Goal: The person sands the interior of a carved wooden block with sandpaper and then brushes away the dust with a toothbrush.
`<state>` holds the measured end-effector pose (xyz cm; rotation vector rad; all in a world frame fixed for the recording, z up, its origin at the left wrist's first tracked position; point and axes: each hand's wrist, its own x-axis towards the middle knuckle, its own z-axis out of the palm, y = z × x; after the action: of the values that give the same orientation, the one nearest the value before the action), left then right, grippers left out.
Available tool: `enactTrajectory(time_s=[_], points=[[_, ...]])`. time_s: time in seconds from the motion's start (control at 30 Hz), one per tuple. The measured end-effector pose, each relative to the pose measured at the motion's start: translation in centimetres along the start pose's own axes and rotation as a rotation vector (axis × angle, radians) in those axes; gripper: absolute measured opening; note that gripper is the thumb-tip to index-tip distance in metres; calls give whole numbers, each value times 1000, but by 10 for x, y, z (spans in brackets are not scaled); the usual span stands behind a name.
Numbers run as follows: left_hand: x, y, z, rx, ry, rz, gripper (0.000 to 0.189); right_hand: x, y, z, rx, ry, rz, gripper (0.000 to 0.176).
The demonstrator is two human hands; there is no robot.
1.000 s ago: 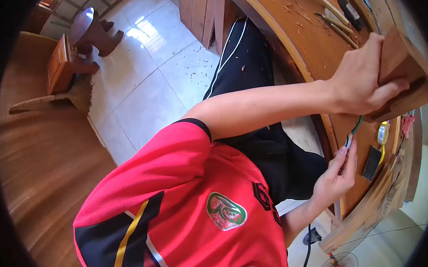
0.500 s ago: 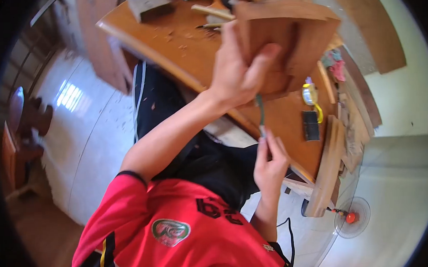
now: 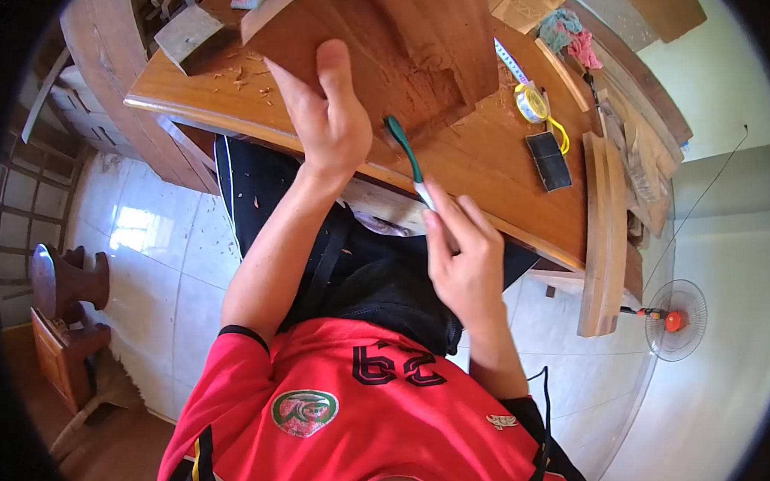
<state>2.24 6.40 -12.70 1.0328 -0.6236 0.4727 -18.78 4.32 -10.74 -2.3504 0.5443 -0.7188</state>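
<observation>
My left hand [image 3: 333,122] grips a brown wooden piece [image 3: 394,51] by its lower left edge, the thumb on the near face and the fingers mostly hidden behind. The piece is held tilted above the table, with a carved, recessed area on its face. Below it, my right hand [image 3: 467,250] is closed around the white end of a slim green and white toothbrush [image 3: 409,152]. The brush's green end points up toward the wood, apart from it in the picture; bristles cannot be made out.
Wood shavings lie on the brown table [image 3: 477,181], near a wooden block [image 3: 189,38]. On the right are a yellow tape measure [image 3: 531,102], a black rectangular pad [image 3: 548,161], a cloth [image 3: 562,31] and curved boards [image 3: 600,231]. A fan [image 3: 675,320] stands beyond.
The wooden piece has shifted left in view, and its carved face shows more plainly. My right hand and the toothbrush have also moved left. The whole view has shifted.
</observation>
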Motion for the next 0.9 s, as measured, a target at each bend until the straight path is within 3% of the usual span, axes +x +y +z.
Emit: enactTrajectory(time_s=[0.03,0.1,0.17,0.27,0.37,0.43,0.47,0.5,0.57,0.63,0.67,0.9], points=[[4,-2,-2,-4,4,9,61,-1,13,-6,-37,1,-43,35],[5,-10,-8,60,-11,55,64,-2,29,-19,-99,-81,121,35],[1,-8,-7,136,13,87,64,0,22,-15,-45,-31,34,34],[3,1,-5,56,-40,-18,66,5,8,9,65,93,-141,32],[4,-6,-13,8,-65,24,54,0,18,-8,-12,6,61,33],[5,-4,-11,119,-1,38,63,1,29,-13,-20,-36,144,32],[3,-2,-9,169,19,37,69,2,25,-9,17,0,50,31],[2,-1,-11,153,19,-47,69,4,19,-3,51,42,-42,31],[3,4,-17,127,23,-207,69,4,8,0,87,15,-27,30],[6,1,-14,8,-16,-95,67,5,20,-2,102,11,-42,32],[7,-2,-15,-49,-30,-38,66,5,26,-13,55,-40,44,32],[28,7,-38,-107,-286,-252,53,25,23,-8,27,1,-97,28]])
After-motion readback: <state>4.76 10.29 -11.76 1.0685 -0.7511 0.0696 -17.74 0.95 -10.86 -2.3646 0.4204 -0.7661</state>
